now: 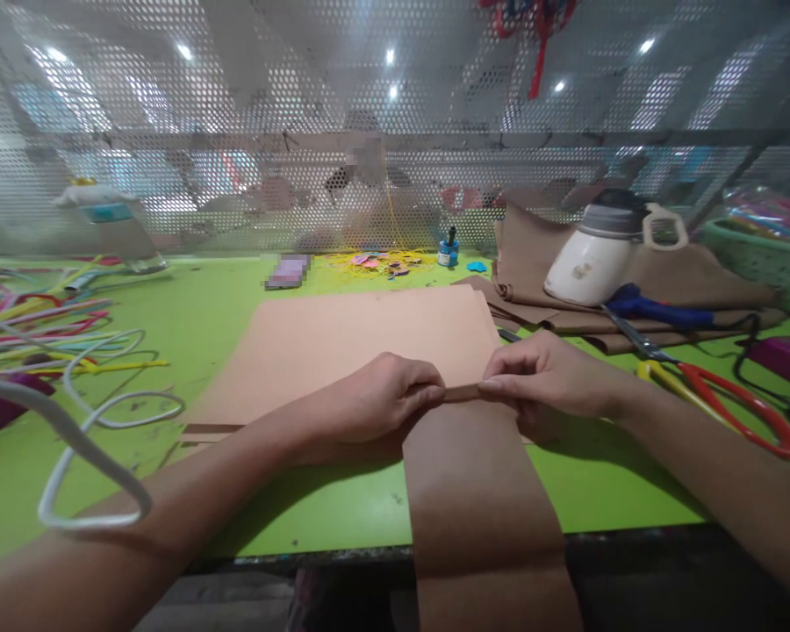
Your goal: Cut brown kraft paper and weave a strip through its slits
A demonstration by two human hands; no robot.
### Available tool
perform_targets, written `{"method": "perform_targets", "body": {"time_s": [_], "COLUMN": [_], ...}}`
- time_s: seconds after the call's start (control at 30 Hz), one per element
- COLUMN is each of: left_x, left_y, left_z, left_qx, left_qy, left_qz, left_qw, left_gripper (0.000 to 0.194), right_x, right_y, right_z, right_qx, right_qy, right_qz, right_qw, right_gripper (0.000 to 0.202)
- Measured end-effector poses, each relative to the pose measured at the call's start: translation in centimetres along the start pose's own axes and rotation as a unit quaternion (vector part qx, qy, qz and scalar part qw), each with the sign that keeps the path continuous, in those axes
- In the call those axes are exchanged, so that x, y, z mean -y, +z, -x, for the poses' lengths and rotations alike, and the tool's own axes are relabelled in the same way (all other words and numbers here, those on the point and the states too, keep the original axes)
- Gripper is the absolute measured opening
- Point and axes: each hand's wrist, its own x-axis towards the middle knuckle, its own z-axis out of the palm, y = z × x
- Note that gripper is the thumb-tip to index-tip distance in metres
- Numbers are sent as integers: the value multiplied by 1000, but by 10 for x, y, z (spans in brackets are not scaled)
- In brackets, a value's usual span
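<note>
A long strip of brown paper [480,491] hangs from the green table toward me, past the front edge. Its top edge is folded over into a narrow band between my two hands. My left hand [395,395] pinches the left end of this fold, and my right hand [546,377] pinches the right end with thumb and fingers. Under and behind my hands lies a stack of flat, light brown paper sheets [362,329]. The fingertips beneath the fold are partly hidden.
Scissors [658,351] with red and yellow handles, a glue gun [664,309], a white bottle [592,254] and folded brown paper [533,246] are at right. Colourful strips [72,307] and a white cord [85,456] lie left. A blue jar [448,253] stands behind, before a perforated panel [303,105].
</note>
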Motion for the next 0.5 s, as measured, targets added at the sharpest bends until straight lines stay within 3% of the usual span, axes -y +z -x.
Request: {"method": "perform_targets", "body": {"time_s": [0.17,0.27,0.5], "left_x": [-2,-2,0], "left_y": [-8,-13,-11], "left_z": [5,7,6], "left_qx": [35,54,68], "left_qy": [-59,-49,-18], "left_qz": [25,28,48], "left_qw": [997,997,996], "left_gripper": [27,25,25], "right_x": [2,3,7], "right_y": [5,5,4], "right_z": [5,7,3], "right_qx": [-8,-9,21], "right_qy": [32,37,-43], "right_qz": [-31,-30,34], "right_qw": [999,999,998], "right_gripper": [35,33,32]}}
